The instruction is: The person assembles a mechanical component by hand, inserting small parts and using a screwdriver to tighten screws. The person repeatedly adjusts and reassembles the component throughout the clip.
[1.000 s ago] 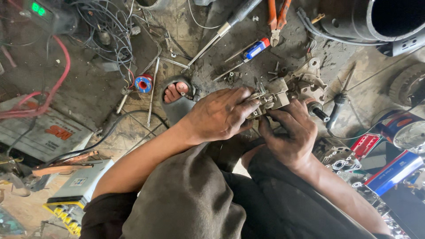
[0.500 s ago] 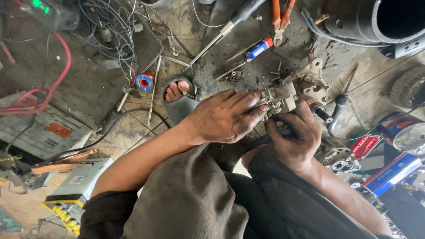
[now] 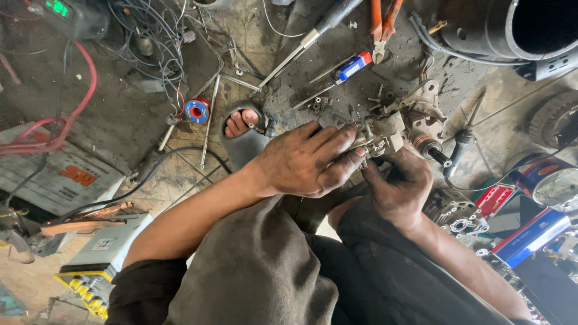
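Small greasy metal assembly (image 3: 385,133) held low over the cluttered floor, just above the knees. Left hand (image 3: 304,161) fingers pinched together on its left edge; right hand (image 3: 398,186) cupped beneath, fingers curled round it. Probably rigid, heavy for its size, slippery with grime; best gripped by the solid body, not the protruding tabs.
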